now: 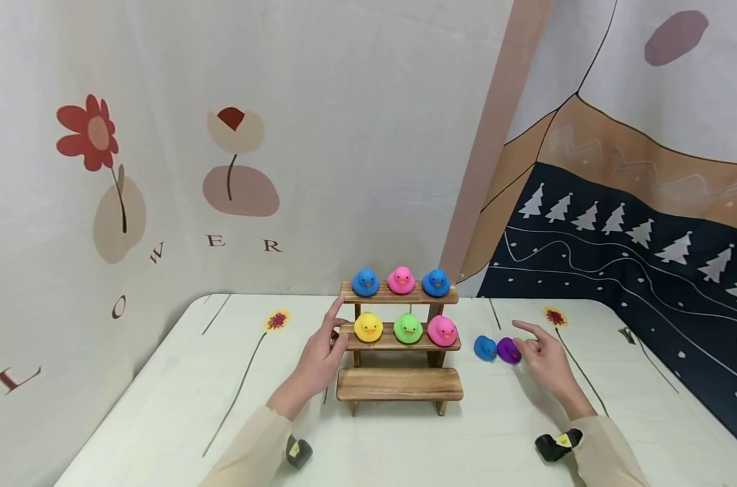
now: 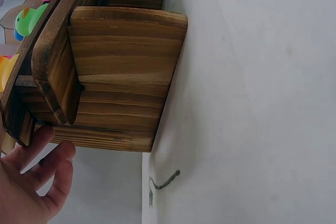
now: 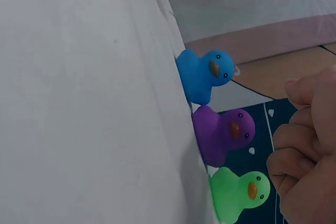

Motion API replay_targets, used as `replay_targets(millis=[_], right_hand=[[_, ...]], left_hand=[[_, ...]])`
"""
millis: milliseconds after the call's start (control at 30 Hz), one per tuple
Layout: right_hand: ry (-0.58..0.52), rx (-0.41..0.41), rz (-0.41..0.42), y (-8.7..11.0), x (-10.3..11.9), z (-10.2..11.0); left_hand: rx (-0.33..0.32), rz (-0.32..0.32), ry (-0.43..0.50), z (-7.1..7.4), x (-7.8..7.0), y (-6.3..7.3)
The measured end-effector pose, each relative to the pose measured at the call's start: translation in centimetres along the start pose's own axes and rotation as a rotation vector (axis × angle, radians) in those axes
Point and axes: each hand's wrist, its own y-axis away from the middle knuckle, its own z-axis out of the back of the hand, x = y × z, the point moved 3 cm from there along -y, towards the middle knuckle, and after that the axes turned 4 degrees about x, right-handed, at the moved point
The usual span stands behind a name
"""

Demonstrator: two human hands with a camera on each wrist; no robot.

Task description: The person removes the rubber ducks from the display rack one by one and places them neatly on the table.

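A three-tier wooden shelf (image 1: 399,384) stands on the table. My left hand (image 1: 316,358) is at its left end, index finger extended towards the top tier and fingertips right at the wood in the left wrist view. Blue (image 1: 365,282), pink (image 1: 401,280) and blue (image 1: 436,283) rubber ducks line the top tier. Yellow (image 1: 368,327), green (image 1: 408,328) and pink (image 1: 443,331) ducks occupy the middle one. Right of the shelf, my right hand (image 1: 548,365) hovers beside a purple duck (image 1: 508,350), holding nothing. A blue duck (image 1: 485,348) and a green duck (image 3: 239,195) flank the purple one.
The bottom tier of the shelf is bare wood. A white cloth printed with flowers covers the table (image 1: 180,406). Behind stands a pale patterned curtain (image 1: 356,135), with a dark tree-print section (image 1: 587,264) to the right.
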Motion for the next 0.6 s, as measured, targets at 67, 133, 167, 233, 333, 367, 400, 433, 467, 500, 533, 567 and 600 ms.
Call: replay_targets(millis=[67,133,167,233,333,367,400,433,467,500,533,567,600], right_hand=[[-0.011,-0.003,0.024,-0.1,0.4,-0.2],[-0.021,-0.005,0.052,-0.3,0.8,-0.5],[-0.021,-0.004,0.065,-0.3,1.0,-0.6],[-0.016,-0.002,0.090,-0.5,1.5,-0.9],[-0.004,0.012,0.105,-0.6,2.4,-1.3],[0.001,0.021,0.107,-0.6,2.6,-1.5],[0.004,0.029,0.105,-0.6,2.9,-1.6],[0.004,0.038,0.101,-0.6,3.2,-1.7],[0.005,0.047,0.099,-0.5,3.5,-1.8],[0.005,0.056,0.098,-0.5,3.8,-1.9],[0.004,0.065,0.098,-0.4,4.1,-2.0],[-0.001,0.070,0.101,-0.4,4.4,-2.1],[-0.007,0.075,0.101,-0.3,4.7,-2.2]], left_hand=[[-0.002,-0.002,0.000,0.0,0.0,0.0],[-0.002,-0.003,-0.002,0.0,0.0,0.0],[-0.002,-0.003,-0.005,0.0,0.0,0.0],[-0.004,-0.004,-0.011,0.1,-0.1,0.0],[-0.007,-0.002,-0.018,0.1,-0.1,0.0],[-0.006,-0.001,-0.018,0.1,-0.2,0.0],[-0.006,0.000,-0.018,0.1,-0.2,0.0],[-0.006,0.000,-0.018,0.1,-0.2,0.0],[-0.004,0.002,-0.016,0.1,-0.2,0.0],[-0.004,0.003,-0.015,0.1,-0.2,0.0],[-0.003,0.003,-0.017,0.1,-0.2,0.1],[-0.003,0.004,-0.017,0.1,-0.2,0.1],[-0.003,0.005,-0.019,0.2,-0.2,0.1]])
